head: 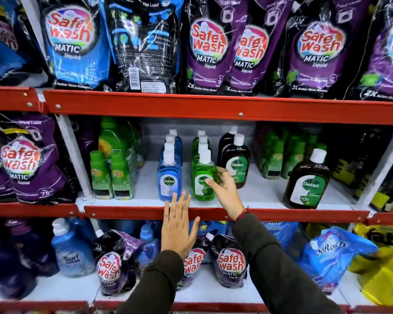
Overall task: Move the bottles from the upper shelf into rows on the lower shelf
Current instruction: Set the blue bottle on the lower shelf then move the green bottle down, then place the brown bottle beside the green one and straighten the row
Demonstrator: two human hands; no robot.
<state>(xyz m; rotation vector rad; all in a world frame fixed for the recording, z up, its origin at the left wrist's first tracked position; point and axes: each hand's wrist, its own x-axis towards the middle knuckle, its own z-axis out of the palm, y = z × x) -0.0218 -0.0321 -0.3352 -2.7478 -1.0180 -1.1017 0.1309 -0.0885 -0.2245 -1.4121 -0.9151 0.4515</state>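
Note:
On the middle shelf (259,196) stand rows of Dettol bottles: a blue row with its front bottle (169,181), a green row with its front bottle (202,180), and a brown row with its front bottle (235,165). A larger brown Dettol bottle (306,180) stands alone to the right. My right hand (225,191) reaches in with fingers spread, its fingertips touching the front green bottle's right side without gripping it. My left hand (177,225) is flat and open, fingers together, lying over the red shelf edge (123,211) just below the blue bottle.
Small green bottles (110,175) stand at the left of the same shelf, more green ones (288,155) at the right back. Safewash pouches (204,46) fill the shelf above. Pouches (230,261) and a blue Surf bottle (69,248) lie on the shelf below.

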